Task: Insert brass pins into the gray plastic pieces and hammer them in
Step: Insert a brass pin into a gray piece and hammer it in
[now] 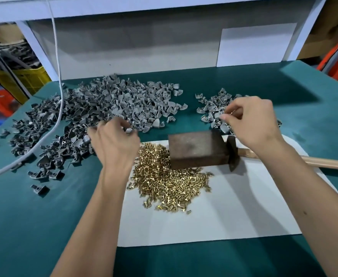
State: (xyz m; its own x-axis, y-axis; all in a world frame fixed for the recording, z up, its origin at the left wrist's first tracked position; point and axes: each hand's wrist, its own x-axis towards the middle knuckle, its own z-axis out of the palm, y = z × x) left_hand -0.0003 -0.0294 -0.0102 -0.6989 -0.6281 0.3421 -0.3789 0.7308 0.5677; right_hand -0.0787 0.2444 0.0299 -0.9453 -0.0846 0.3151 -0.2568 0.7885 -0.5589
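Left hand (114,144) hovers at the near edge of the big heap of gray plastic pieces (108,104) on the green bench (44,216), fingers curled, pinching one gray piece. Right hand (252,124) over the smaller gray pile (214,106), fingers curled; whether it holds anything, cannot tell. Brass pins (170,182) heaped on white paper (224,212), touching a metal block (196,150). Hammer (232,154) lies right of the block.

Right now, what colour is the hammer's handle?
Light tan, wood-like; the hammer handle shows best in the head view, lying at the right.
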